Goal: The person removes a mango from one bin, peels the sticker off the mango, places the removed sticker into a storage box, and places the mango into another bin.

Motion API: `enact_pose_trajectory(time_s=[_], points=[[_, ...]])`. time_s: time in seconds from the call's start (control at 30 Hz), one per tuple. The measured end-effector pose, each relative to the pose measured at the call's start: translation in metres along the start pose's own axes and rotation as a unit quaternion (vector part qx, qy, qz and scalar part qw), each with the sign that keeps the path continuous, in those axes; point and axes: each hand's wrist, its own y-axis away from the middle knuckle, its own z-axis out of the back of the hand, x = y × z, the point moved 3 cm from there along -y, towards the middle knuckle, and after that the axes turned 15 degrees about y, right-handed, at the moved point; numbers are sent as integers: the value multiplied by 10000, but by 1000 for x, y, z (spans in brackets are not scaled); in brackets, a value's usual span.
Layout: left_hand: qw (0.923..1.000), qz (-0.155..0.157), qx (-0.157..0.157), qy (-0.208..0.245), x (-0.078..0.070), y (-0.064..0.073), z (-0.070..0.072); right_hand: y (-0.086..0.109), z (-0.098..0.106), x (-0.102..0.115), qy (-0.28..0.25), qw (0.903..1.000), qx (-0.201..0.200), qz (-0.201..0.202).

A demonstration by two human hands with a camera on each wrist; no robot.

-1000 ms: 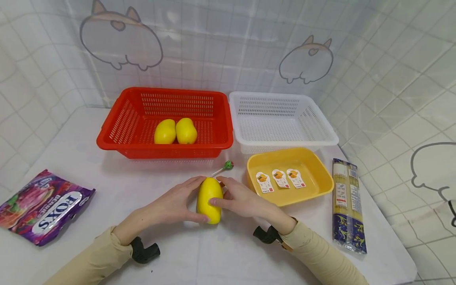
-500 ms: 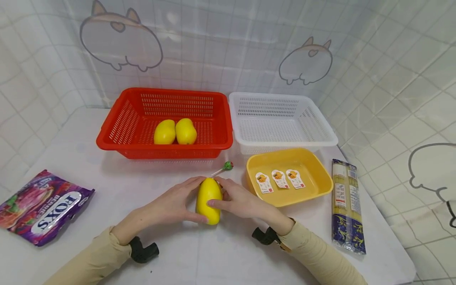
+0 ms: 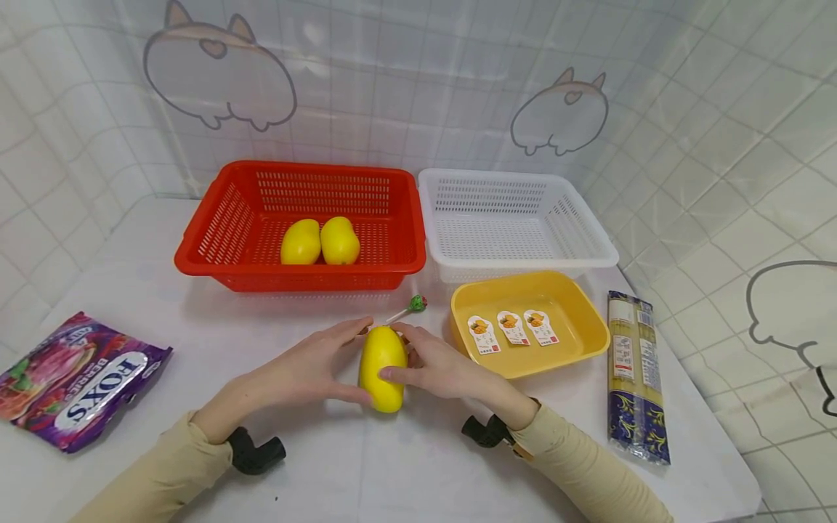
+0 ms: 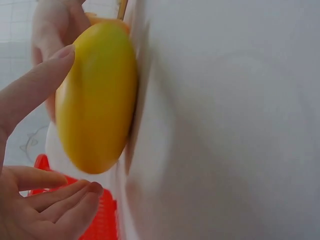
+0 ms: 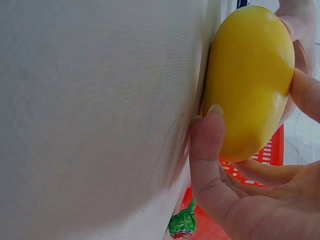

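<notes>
A yellow mango (image 3: 382,369) lies on the white-covered table in front of the person, between the two hands. The right hand (image 3: 445,365) grips it from the right: its thumb lies over the top, and in the right wrist view its fingers curl around one end of the mango (image 5: 250,75). Beside the fruit's left side is the left hand (image 3: 304,369), its fingers spread and a small gap showing between them and the mango (image 4: 97,100). The left thumb (image 4: 37,85) is right at the fruit's edge in the left wrist view.
Two more mangoes (image 3: 320,241) sit in the red basket (image 3: 301,277). Beside it stands a white basket (image 3: 523,263). A yellow tray (image 3: 578,341) holds three mango stickers (image 3: 513,328). Around lie a lollipop (image 3: 416,303), a purple candy bag (image 3: 78,381) and noodle packets (image 3: 636,378).
The left hand has shifted slightly left, its fingers and thumb coming away from the mango. The right hand stays on the fruit, which keeps its place.
</notes>
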Motion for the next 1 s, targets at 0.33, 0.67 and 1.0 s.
enact_pose_trajectory(time_s=[0.33, 0.67, 1.0], points=[[9999, 107, -98, -7, 3, 5, 21, 0, 0, -1, -81, 9999, 25, -145], [9987, 378, -270, -210, 1, 15, 50, 0, -1, -1, -271, 9994, 55, -184], [9967, -101, -761, -280, 0, 28, 83, -1, -3, -1, -424, 9991, 30, -38]])
